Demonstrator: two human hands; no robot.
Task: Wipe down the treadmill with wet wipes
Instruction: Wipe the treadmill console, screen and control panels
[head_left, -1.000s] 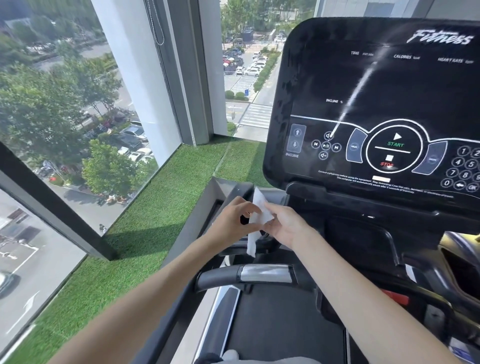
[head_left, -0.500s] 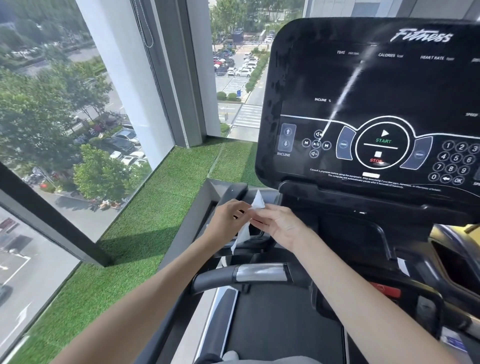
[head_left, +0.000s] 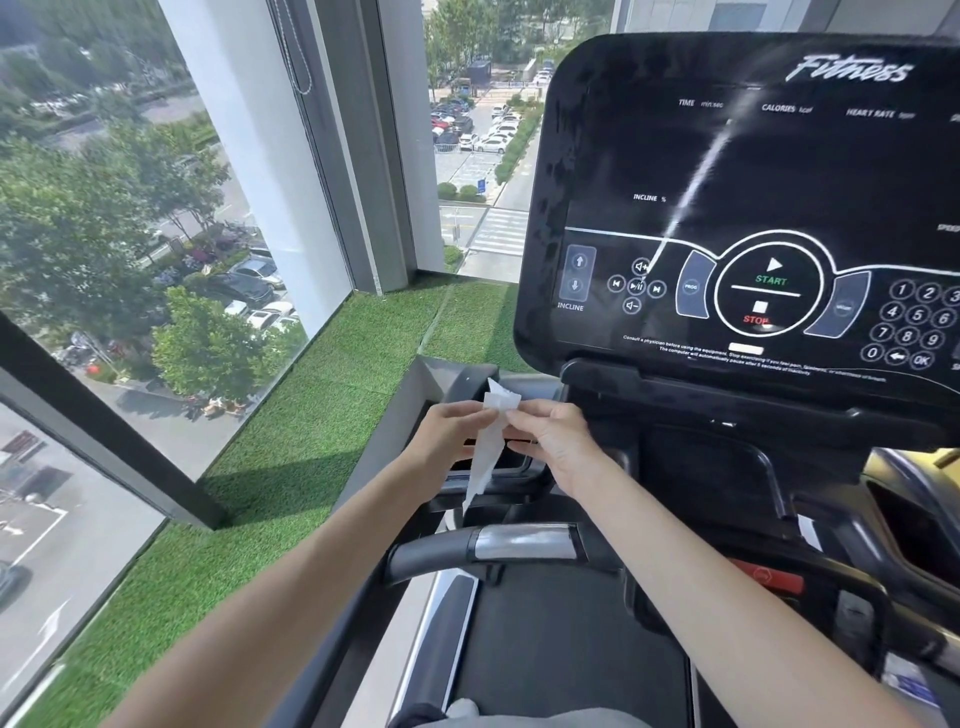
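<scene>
Wipe: white, crumpled, hanging in a narrow strip, held in the air just near of the treadmill console, above the handlebar.
Left hand: fingers pinch the wipe's upper part from the left.
Right hand: fingers pinch the same part from the right.
Console: black, lettered "START" and "STOP", with a pale streak across it.
Green turf: left of the treadmill, along the window.

both arms reach forward — left hand and right hand pinching, fingertips nearly meeting.
</scene>
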